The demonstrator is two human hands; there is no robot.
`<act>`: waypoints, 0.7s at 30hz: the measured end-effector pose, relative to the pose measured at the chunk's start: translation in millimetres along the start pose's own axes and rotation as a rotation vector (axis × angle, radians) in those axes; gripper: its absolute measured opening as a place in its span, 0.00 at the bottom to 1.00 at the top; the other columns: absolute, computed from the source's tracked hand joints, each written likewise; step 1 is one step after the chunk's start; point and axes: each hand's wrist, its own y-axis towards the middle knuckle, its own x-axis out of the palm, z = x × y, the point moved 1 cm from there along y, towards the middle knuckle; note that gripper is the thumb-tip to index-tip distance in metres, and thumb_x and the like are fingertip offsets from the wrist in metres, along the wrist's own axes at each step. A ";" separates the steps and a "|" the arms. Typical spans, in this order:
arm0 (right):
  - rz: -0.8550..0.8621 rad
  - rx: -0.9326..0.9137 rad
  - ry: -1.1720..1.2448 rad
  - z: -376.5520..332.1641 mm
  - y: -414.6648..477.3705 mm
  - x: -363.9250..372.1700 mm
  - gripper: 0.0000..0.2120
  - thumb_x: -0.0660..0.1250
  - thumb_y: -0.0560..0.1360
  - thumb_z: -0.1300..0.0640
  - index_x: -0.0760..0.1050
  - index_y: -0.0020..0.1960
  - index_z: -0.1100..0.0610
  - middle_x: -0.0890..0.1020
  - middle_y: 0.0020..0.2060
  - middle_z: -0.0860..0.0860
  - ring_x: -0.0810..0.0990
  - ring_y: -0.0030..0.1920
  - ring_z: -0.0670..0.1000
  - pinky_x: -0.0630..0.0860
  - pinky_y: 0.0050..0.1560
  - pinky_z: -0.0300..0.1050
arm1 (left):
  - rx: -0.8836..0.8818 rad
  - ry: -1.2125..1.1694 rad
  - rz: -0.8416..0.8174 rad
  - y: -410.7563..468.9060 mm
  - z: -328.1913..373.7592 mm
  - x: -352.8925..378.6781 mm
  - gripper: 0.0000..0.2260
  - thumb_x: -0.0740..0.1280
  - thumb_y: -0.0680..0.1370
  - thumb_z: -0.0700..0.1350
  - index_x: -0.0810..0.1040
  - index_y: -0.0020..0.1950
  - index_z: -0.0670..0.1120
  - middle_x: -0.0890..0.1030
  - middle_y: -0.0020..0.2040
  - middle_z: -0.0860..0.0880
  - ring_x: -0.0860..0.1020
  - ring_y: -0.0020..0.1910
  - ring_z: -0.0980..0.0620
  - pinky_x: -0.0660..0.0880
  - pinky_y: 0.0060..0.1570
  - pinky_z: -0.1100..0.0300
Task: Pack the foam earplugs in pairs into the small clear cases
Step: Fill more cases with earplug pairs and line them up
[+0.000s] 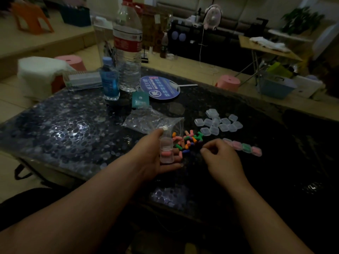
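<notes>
Case [166,151] in left hand [156,163], pink earplugs [166,154] inside.

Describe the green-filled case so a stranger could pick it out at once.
On the dark table, right of the loose earplug pile, lies a short row of closed cases. The green case is second from its right end, the only one showing green; its neighbours show pink.

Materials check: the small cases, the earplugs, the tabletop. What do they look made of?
Small cases: clear hard plastic, glossy; see-through with bright edges. Earplugs: foam by the look, matte, bright colours, no glints. Tabletop: dark, glossy, pale flecks, sharp reflections; perhaps polished stone or patterned glass, cannot tell which.
</notes>
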 end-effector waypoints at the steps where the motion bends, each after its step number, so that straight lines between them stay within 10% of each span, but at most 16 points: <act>1: -0.021 0.033 -0.016 2.1 0.1 4.7 0.02 0.72 0.79 0.56 0.80 0.49 0.50 0.83 0.42 0.43 0.81 0.46 0.43 0.70 0.39 0.34 | 0.014 -0.010 0.033 -0.2 2.2 -3.0 0.22 0.55 0.84 0.61 0.77 0.61 0.44 0.84 0.56 0.39 0.85 0.49 0.41 0.83 0.43 0.46; 8: -0.080 0.026 -0.205 1.7 -8.1 50.3 0.09 0.72 0.77 0.46 0.75 0.48 0.49 0.81 0.46 0.45 0.80 0.48 0.50 0.79 0.49 0.50 | 0.025 -0.023 0.079 -1.9 6.9 -5.3 0.21 0.55 0.85 0.59 0.76 0.63 0.44 0.84 0.55 0.39 0.84 0.46 0.42 0.83 0.34 0.49; 21: -0.061 0.050 -0.191 -2.6 -6.5 52.4 0.11 0.71 0.80 0.46 0.77 0.43 0.50 0.82 0.41 0.46 0.80 0.43 0.48 0.74 0.41 0.46 | 0.023 0.011 0.052 0.5 5.5 -4.0 0.22 0.55 0.84 0.61 0.78 0.61 0.44 0.85 0.53 0.40 0.85 0.45 0.43 0.84 0.39 0.49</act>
